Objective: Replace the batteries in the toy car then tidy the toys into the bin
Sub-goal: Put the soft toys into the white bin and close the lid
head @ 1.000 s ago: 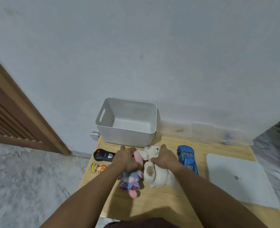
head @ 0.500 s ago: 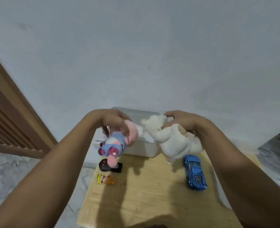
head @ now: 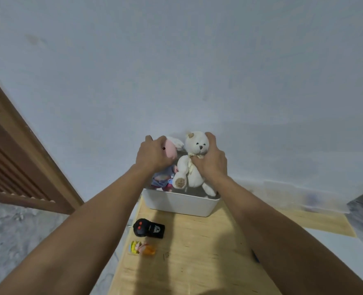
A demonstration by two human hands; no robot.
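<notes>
My left hand (head: 154,155) grips a pink plush doll (head: 170,150) in blue clothes, held over the white bin (head: 181,204). My right hand (head: 210,161) is closed on a white teddy bear (head: 194,158), upright, its legs hanging into the bin. The bin stands at the back of the wooden table (head: 197,258), against the wall. The blue toy car is almost wholly hidden behind my right forearm.
A black remote control (head: 149,228) lies on the table in front of the bin. A small yellow and orange figure (head: 142,248) lies just nearer, by the table's left edge. A wooden slatted door (head: 16,167) stands at the left. A white board (head: 346,252) lies at right.
Both hands lifted the two plush toys off the table and carried them forward over the bin. The teddy bear has turned upright, facing me.
</notes>
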